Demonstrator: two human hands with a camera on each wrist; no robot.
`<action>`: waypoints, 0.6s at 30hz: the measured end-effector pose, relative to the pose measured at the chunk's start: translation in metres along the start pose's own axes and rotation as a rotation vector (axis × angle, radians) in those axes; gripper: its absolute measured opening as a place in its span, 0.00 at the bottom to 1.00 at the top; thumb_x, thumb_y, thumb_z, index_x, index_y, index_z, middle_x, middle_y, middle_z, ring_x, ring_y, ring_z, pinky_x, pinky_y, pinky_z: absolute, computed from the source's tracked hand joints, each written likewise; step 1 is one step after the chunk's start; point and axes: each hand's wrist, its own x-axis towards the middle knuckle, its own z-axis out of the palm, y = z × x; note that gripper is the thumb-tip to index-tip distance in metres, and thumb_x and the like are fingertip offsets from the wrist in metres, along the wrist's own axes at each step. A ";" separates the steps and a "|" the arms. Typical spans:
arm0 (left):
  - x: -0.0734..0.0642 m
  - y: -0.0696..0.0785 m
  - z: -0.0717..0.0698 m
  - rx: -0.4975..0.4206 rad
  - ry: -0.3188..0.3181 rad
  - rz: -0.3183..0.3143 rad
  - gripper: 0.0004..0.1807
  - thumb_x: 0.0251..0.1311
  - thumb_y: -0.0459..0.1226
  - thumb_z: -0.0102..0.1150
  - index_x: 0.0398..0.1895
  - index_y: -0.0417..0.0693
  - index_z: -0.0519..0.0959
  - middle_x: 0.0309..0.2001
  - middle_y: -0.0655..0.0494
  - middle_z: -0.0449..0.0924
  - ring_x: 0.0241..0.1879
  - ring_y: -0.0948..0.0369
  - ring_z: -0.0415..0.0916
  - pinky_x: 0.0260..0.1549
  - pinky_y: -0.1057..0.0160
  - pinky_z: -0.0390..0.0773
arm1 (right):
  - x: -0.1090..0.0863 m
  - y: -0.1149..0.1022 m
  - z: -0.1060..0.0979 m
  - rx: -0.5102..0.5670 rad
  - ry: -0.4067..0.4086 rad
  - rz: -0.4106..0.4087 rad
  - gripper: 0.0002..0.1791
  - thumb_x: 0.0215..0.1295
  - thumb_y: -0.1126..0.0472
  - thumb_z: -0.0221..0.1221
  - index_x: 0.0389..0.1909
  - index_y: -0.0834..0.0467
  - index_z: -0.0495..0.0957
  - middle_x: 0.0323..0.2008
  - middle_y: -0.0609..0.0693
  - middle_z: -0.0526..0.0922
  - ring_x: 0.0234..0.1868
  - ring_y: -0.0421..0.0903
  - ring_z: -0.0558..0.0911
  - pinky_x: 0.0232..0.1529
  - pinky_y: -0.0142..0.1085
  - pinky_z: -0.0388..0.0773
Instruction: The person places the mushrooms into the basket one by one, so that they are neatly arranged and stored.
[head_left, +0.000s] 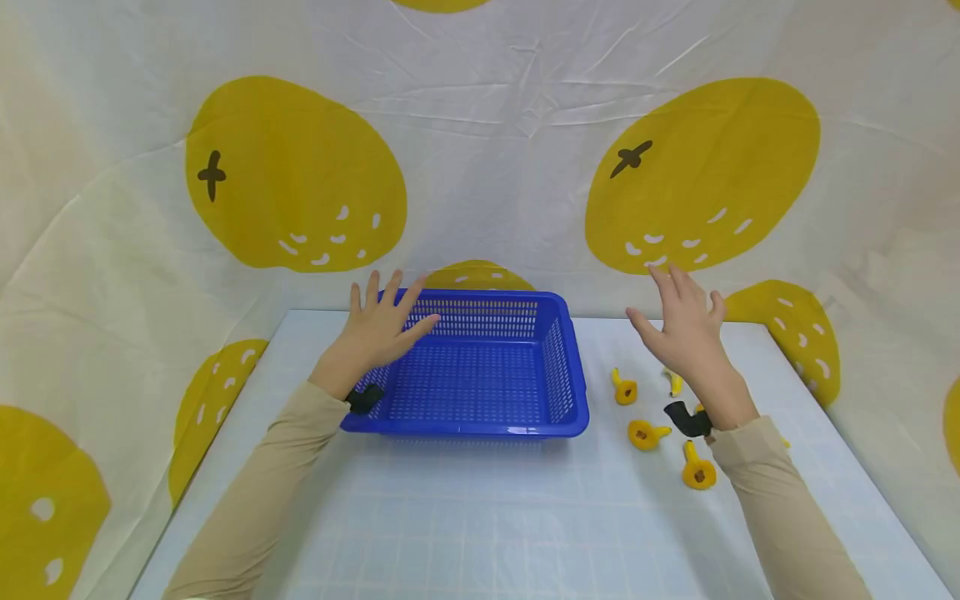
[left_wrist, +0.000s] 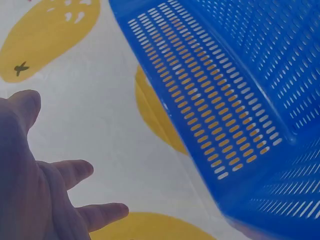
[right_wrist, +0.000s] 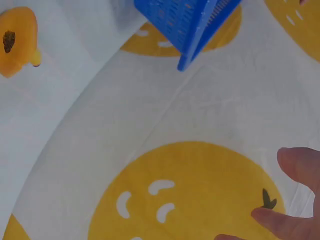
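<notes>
In the head view a blue plastic basket (head_left: 465, 431) with slotted walls stands on the table, and I see nothing inside it. My left hand (head_left: 378, 333), fingers spread, hovers over the basket's left side and holds nothing. To the right of the basket my right hand (head_left: 686, 325) is raised with its fingers apart, also holding nothing. Below it lie several small yellow-orange pieces, among them one with a round, dark-centred end (head_left: 699, 475), one with a short stem (head_left: 645, 435), and a smaller one (head_left: 625, 388). My right forearm partly hides others.
The table (head_left: 465, 525) has a pale blue checked cover. A white cloth (head_left: 495, 167) printed with large yellow fruits hangs behind and at both sides. Dark straps sit at both wrists, below beige sleeves (head_left: 262, 492).
</notes>
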 end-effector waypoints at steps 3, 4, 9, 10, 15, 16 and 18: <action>-0.007 -0.003 -0.006 -0.029 -0.003 0.010 0.44 0.69 0.68 0.28 0.81 0.59 0.39 0.79 0.39 0.34 0.75 0.37 0.20 0.67 0.31 0.22 | -0.004 0.002 0.000 0.071 0.064 0.007 0.38 0.72 0.50 0.54 0.75 0.62 0.54 0.74 0.69 0.55 0.72 0.69 0.55 0.67 0.70 0.34; -0.010 -0.004 -0.008 -0.037 0.001 0.012 0.44 0.69 0.69 0.28 0.81 0.59 0.39 0.79 0.39 0.34 0.75 0.37 0.20 0.67 0.31 0.23 | -0.006 0.003 0.001 0.096 0.085 0.012 0.37 0.71 0.51 0.54 0.75 0.63 0.55 0.73 0.68 0.57 0.72 0.68 0.56 0.67 0.70 0.36; -0.029 -0.008 -0.017 -0.072 0.035 0.009 0.44 0.70 0.67 0.30 0.81 0.58 0.40 0.79 0.39 0.34 0.75 0.38 0.21 0.67 0.30 0.25 | -0.015 0.003 0.002 0.206 0.193 0.029 0.32 0.70 0.56 0.56 0.71 0.65 0.62 0.68 0.67 0.66 0.69 0.66 0.63 0.65 0.69 0.44; -0.033 -0.009 -0.017 -0.070 0.043 0.008 0.44 0.70 0.67 0.31 0.81 0.57 0.40 0.79 0.39 0.35 0.75 0.37 0.22 0.67 0.30 0.26 | -0.017 0.002 0.002 0.220 0.211 0.037 0.32 0.70 0.56 0.56 0.70 0.65 0.63 0.68 0.67 0.67 0.67 0.66 0.64 0.63 0.69 0.46; -0.056 -0.013 -0.011 -0.078 0.067 -0.004 0.45 0.70 0.66 0.34 0.81 0.53 0.42 0.79 0.38 0.36 0.75 0.36 0.24 0.67 0.30 0.27 | -0.027 0.004 0.008 0.310 0.245 0.115 0.31 0.71 0.56 0.56 0.70 0.65 0.64 0.66 0.67 0.69 0.64 0.67 0.67 0.61 0.68 0.51; -0.061 -0.013 -0.009 -0.079 0.070 -0.008 0.45 0.70 0.65 0.34 0.81 0.53 0.42 0.79 0.38 0.35 0.75 0.36 0.24 0.68 0.30 0.27 | -0.029 0.005 0.010 0.334 0.242 0.137 0.31 0.71 0.56 0.56 0.70 0.64 0.63 0.67 0.66 0.68 0.64 0.67 0.67 0.62 0.68 0.51; -0.070 -0.015 -0.004 -0.095 0.078 -0.013 0.45 0.71 0.65 0.36 0.81 0.52 0.42 0.79 0.38 0.35 0.75 0.36 0.25 0.67 0.30 0.27 | -0.033 0.007 0.014 0.379 0.241 0.177 0.31 0.72 0.55 0.55 0.71 0.62 0.63 0.68 0.65 0.68 0.66 0.66 0.67 0.66 0.67 0.52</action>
